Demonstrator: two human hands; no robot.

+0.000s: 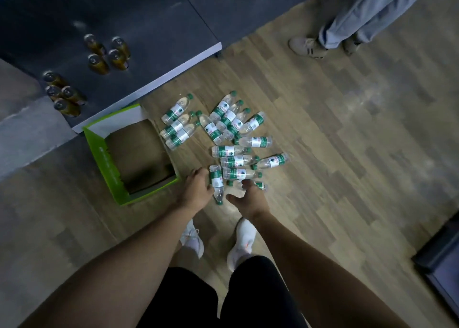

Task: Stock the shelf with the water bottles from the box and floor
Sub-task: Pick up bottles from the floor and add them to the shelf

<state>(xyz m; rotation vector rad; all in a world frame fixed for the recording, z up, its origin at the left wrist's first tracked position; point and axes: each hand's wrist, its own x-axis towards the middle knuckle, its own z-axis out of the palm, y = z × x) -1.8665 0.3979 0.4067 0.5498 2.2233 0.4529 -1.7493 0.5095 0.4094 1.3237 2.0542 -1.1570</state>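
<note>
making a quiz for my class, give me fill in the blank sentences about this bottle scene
The water bottles lie on the ___.
Their caps are ___.
The open box holds ___ bottles.
Missing words: floor; green; no.

Dim light, dark grey shelf (149,29) with white front edge, pale wood-plank floor (347,154) beside the shelf, dark furniture (439,260) well apart from it

Water bottles (233,151) (green caps, green-white labels) lie scattered on the floor (323,154); green box (106,159) open beside them.
</note>
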